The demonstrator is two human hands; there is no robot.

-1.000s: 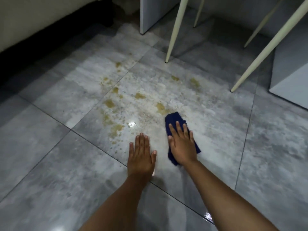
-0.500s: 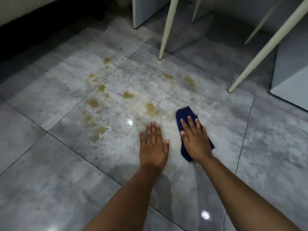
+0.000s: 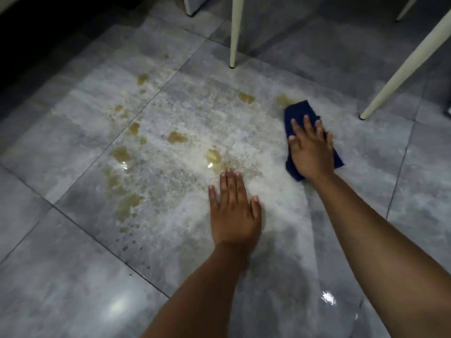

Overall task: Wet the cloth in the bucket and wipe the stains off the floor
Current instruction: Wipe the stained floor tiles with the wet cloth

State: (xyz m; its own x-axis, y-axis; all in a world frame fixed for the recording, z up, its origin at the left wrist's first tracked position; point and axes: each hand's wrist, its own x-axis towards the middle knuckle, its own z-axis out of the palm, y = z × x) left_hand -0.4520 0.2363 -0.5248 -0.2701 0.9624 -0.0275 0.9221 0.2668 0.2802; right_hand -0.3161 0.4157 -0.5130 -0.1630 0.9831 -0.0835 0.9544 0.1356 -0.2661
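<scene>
While the right hand (image 3: 311, 152) presses flat, fingers spread, on the blue cloth (image 3: 299, 112) beside a far stain, the left hand (image 3: 234, 211) rests open on the floor (image 3: 73, 276); most yellow stains (image 3: 122, 153) remain unwiped.

Cloth (image 3: 298, 112) right of stains (image 3: 175, 137)

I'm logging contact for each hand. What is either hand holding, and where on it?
The right hand presses flat on the middle of the dark blue cloth, pinning rather than gripping it. The left hand rests bare on the floor.
</scene>
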